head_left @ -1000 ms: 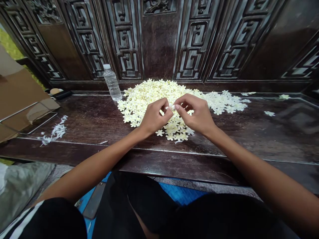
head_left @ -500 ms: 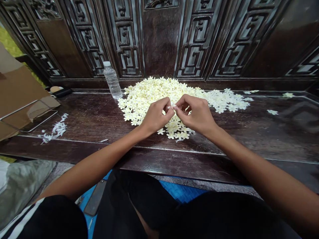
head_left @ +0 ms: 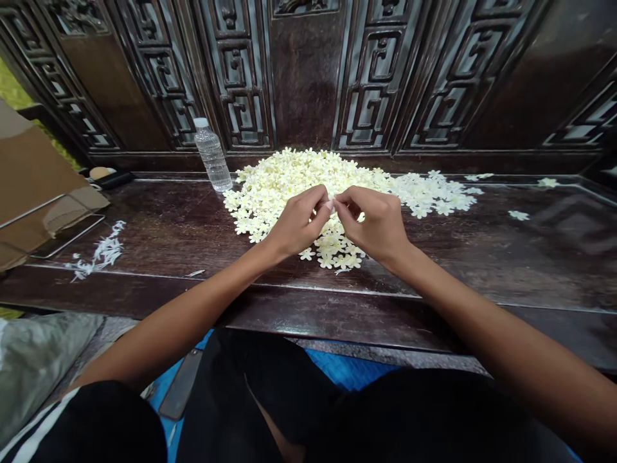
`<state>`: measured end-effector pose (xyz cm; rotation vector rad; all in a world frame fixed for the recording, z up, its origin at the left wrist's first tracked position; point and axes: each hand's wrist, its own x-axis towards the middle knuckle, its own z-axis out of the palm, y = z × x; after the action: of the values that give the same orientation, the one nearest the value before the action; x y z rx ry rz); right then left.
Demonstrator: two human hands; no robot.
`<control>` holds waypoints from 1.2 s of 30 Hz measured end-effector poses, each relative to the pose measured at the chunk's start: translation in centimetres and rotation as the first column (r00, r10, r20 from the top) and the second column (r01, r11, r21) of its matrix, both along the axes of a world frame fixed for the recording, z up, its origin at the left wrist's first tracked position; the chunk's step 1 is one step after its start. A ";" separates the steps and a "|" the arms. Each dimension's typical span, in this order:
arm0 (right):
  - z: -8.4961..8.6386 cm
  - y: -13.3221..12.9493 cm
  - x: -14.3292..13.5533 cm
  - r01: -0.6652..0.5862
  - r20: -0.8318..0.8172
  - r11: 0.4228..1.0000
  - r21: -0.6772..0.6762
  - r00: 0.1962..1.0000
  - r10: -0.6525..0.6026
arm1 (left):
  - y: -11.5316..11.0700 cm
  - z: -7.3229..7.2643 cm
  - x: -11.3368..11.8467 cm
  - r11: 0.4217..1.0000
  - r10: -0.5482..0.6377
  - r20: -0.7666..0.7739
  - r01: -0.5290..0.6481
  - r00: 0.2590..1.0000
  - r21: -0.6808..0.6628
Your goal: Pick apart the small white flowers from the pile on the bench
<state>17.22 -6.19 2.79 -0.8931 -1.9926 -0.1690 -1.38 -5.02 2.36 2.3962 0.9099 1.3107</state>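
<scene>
A large heap of pale yellow-white flowers (head_left: 294, 177) lies on the dark wooden bench (head_left: 159, 225), thinning into whiter blossoms on the right. Over the heap's front part, my left hand (head_left: 301, 218) is closed in a pinch, thumb against fingertips. My right hand (head_left: 376, 222) pinches right beside it, and the fingertips of both nearly meet. Something small and whitish shows between them, too small to name.
A clear water bottle (head_left: 212, 154) stands left of the heap. Farther left are a small pile of white slivers (head_left: 103, 254), a wire rack and a cardboard box (head_left: 38, 173). Carved wooden panels rise behind. A phone (head_left: 180, 386) lies low on blue material.
The view has shifted slightly, so the scene sits a little farther left. Both hands stay pinched over the heap, with the fingers of the right hand drawn closer together.
</scene>
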 end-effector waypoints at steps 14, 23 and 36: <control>0.2 0.1 -0.1 -0.052 -0.215 0.977 -0.207 0.977 0.006 | 0.5 -0.4 0.4 0.882 -0.059 0.322 0.201 0.945 -0.427; -0.3 0.2 -0.4 -0.008 -0.200 0.973 -0.231 0.979 -0.040 | -0.9 -0.5 0.7 0.944 0.019 0.199 0.048 0.980 -0.325; 0.2 1.0 0.6 -0.054 0.005 0.984 -0.170 0.998 0.056 | 0.5 -0.6 -0.1 0.982 0.116 0.048 -0.107 0.992 -0.158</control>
<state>17.86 -5.17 2.98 -0.9449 -2.0612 0.0285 -1.47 -4.47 1.78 2.2078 1.1014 1.2886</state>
